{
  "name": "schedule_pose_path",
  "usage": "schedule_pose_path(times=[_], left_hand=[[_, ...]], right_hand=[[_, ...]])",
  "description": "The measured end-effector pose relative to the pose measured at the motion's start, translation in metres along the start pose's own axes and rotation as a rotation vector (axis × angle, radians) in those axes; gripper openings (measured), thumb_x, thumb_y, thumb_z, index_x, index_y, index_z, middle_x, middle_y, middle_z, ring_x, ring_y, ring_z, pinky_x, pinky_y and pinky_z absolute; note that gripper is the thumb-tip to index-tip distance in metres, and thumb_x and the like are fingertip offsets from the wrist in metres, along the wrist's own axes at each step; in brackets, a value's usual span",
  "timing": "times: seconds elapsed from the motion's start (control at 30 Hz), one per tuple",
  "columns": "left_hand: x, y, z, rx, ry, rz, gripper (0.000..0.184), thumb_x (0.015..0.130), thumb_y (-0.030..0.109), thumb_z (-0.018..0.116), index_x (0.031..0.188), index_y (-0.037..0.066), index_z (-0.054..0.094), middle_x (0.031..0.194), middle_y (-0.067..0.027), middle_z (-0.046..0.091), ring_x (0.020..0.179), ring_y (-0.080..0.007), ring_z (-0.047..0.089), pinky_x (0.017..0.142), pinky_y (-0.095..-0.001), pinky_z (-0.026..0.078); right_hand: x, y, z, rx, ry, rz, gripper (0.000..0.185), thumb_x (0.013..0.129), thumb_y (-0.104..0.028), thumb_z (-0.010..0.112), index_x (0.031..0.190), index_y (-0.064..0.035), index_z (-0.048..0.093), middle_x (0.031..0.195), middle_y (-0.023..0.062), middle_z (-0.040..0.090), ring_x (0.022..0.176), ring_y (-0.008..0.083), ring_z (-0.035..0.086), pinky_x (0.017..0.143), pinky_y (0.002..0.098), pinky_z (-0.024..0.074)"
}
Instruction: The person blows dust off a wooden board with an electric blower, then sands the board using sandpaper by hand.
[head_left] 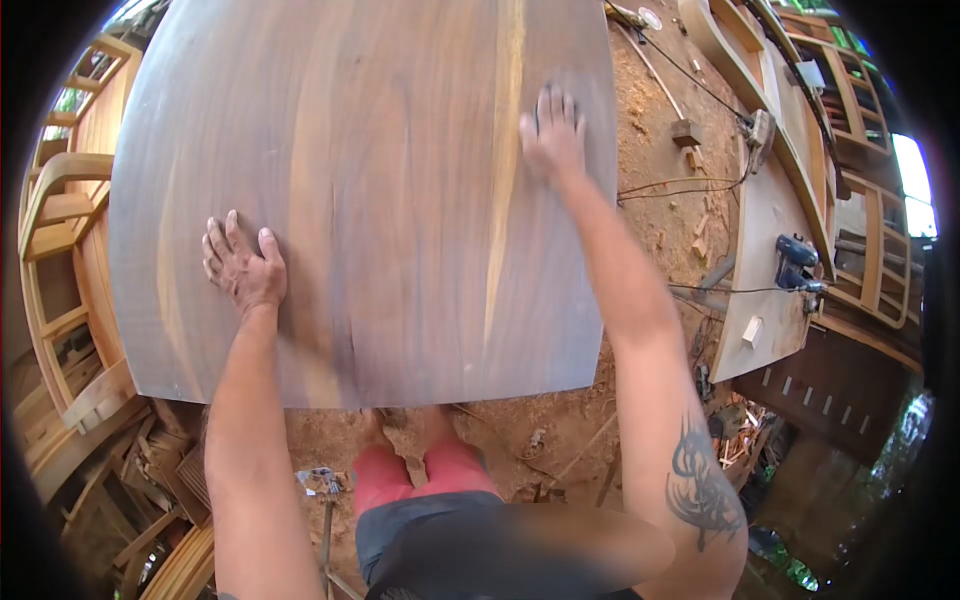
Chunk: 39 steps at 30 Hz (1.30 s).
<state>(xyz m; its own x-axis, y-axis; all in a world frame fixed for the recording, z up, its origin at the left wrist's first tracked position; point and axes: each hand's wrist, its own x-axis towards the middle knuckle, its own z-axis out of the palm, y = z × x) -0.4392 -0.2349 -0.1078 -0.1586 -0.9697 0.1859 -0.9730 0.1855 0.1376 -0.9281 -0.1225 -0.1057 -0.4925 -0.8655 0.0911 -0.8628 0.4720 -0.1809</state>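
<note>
A broad wooden tabletop [400, 200] with brown grain, pale yellow streaks and a whitish, dusty-looking sheen lies in front of me. On its left part rests my left hand [243, 268], fingers spread and holding nothing. My right hand [556, 138] reaches farther out, near the right edge, and lies flat with its fingers stretched. That hand is slightly blurred, and a dark patch shows between its thumb and forefinger; whether this is shadow or something under the palm, I cannot make out. A thin dark crack line runs down the board between the hands.
Wooden furniture frames [65, 215] stand close on the left. At right, a blue power tool [797, 262] and a small pale block [752, 332] sit on a light panel [745, 300]. Cables, wood scraps and a dark wooden block [686, 132] lie over the sawdust-covered ground [655, 230].
</note>
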Motion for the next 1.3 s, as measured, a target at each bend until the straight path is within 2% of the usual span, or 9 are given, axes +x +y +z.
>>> schedule_pose_path(times=[0.13,0.27,0.37,0.53,0.73,0.87,0.97,1.13,1.3], left_hand=[[-0.001,0.002,0.0,0.004,0.01,-0.005,0.069,0.096,0.047,0.055,0.157,0.019,0.041,0.168,-0.0166,0.029,0.156,-0.0389,0.023,0.126,-0.0579,0.016],[-0.002,0.003,-0.002,0.042,-0.012,-0.019,0.069,0.097,0.046,0.055,0.158,0.019,0.039,0.169,-0.0172,0.028,0.156,-0.0398,0.022,0.126,-0.0582,0.016],[-0.002,0.004,0.0,0.049,-0.009,-0.009,0.069,0.097,0.046,0.055,0.158,0.019,0.038,0.169,-0.0169,0.028,0.155,-0.0399,0.023,0.126,-0.0581,0.016],[-0.001,0.002,0.001,0.027,0.017,0.0,0.067,0.098,0.045,0.055,0.158,0.02,0.039,0.169,-0.0154,0.03,0.155,-0.0385,0.024,0.125,-0.0573,0.017],[-0.001,0.002,0.0,-0.002,-0.004,-0.002,0.069,0.096,0.046,0.055,0.158,0.019,0.039,0.168,-0.0176,0.028,0.155,-0.0402,0.022,0.125,-0.0594,0.016],[0.0,0.0,0.001,0.008,-0.001,-0.011,0.069,0.097,0.047,0.055,0.158,0.02,0.039,0.169,-0.0165,0.028,0.156,-0.039,0.022,0.125,-0.0582,0.016],[-0.001,0.002,0.002,0.033,0.003,-0.014,0.068,0.097,0.048,0.054,0.158,0.02,0.04,0.169,-0.0152,0.028,0.156,-0.038,0.023,0.125,-0.057,0.017],[-0.001,0.002,0.001,0.044,-0.002,-0.011,0.069,0.096,0.047,0.055,0.157,0.018,0.039,0.168,-0.0171,0.028,0.155,-0.0401,0.023,0.126,-0.0599,0.015],[0.001,0.003,0.0,0.041,0.007,0.001,0.069,0.096,0.046,0.055,0.157,0.017,0.039,0.167,-0.0186,0.029,0.154,-0.0413,0.024,0.125,-0.06,0.017]], right_hand=[[-0.251,-0.031,-0.044,0.063,-0.111,-0.117,0.074,0.097,-0.033,0.056,0.159,0.0029,0.034,0.169,0.0251,0.024,0.157,0.0443,0.02,0.125,0.0644,0.0118],[-0.443,-0.073,-0.092,0.179,-0.396,-0.02,0.084,0.094,-0.028,0.057,0.164,0.0026,0.021,0.169,0.0333,0.016,0.158,0.0512,0.012,0.125,0.0663,0.0038],[-0.41,-0.057,-0.076,0.155,-0.339,-0.074,0.081,0.094,-0.032,0.057,0.16,0.0047,0.028,0.168,0.0318,0.022,0.157,0.0501,0.016,0.124,0.068,0.0079],[-0.131,-0.021,-0.021,0.012,-0.067,-0.199,0.075,0.101,-0.038,0.048,0.163,-0.0007,0.027,0.173,0.0214,0.017,0.16,0.0412,0.013,0.128,0.0604,0.006],[0.09,-0.006,0.002,-0.012,-0.081,0.079,0.074,0.105,-0.048,0.037,0.164,-0.0049,0.027,0.173,0.0174,0.018,0.16,0.0374,0.013,0.129,0.0571,0.0073],[0.021,-0.014,0.004,-0.029,-0.016,-0.006,0.074,0.105,-0.047,0.038,0.163,-0.0032,0.028,0.172,0.0188,0.02,0.159,0.0385,0.015,0.128,0.0573,0.0083],[-0.145,-0.031,-0.021,-0.032,0.006,-0.176,0.072,0.101,-0.036,0.051,0.158,0.0042,0.034,0.169,0.0234,0.025,0.157,0.0422,0.02,0.127,0.0608,0.0108],[-0.43,-0.08,-0.085,0.155,-0.354,-0.056,0.079,0.095,-0.033,0.058,0.158,0.0071,0.032,0.168,0.0311,0.022,0.158,0.049,0.014,0.124,0.068,0.0088],[-0.328,-0.066,-0.06,0.1,-0.289,-0.123,0.079,0.095,-0.033,0.056,0.159,0.0054,0.031,0.169,0.0285,0.021,0.159,0.0456,0.015,0.125,0.0658,0.0077]])
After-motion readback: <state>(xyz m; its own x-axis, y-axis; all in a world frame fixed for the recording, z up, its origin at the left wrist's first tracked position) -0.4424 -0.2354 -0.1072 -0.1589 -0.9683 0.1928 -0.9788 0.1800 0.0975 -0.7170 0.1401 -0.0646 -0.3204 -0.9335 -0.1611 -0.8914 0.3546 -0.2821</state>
